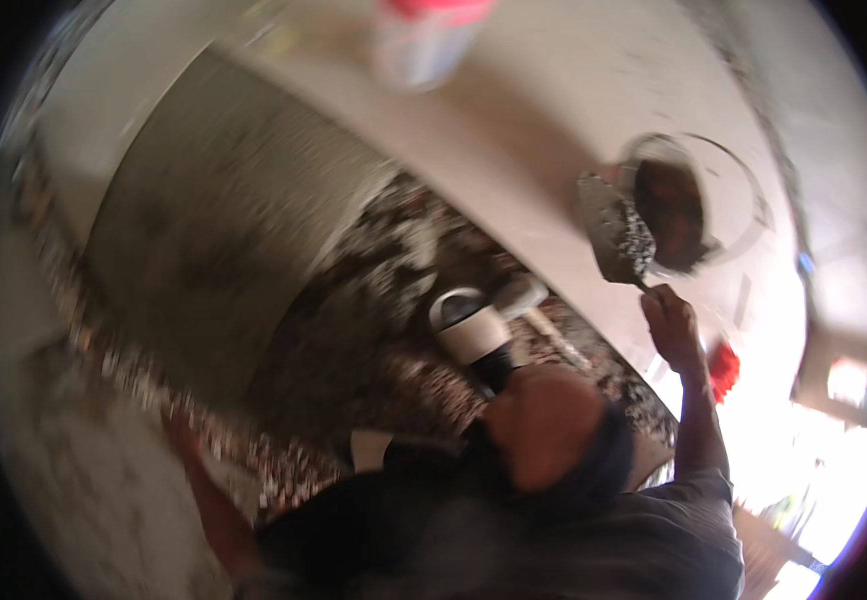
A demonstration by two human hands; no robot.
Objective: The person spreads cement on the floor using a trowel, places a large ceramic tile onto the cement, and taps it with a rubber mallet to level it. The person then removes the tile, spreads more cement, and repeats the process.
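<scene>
Trowel (609, 228), leaf-shaped and grey, crusted with rough mortar (638, 243).

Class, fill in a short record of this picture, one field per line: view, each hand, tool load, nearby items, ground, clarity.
View: head camera, looking down
Right grip: closed around a trowel's handle
Trowel load: lumpy grey material on the blade
Beside trowel blade: round container with dark contents
Left grip: near a strip of rubble; hold unclear
Tool lying down: mallet, pale head, beside a shoe
Ground: grey slab, broken rubble, pale surface
Clarity: blurred, especially the red-topped container
</scene>
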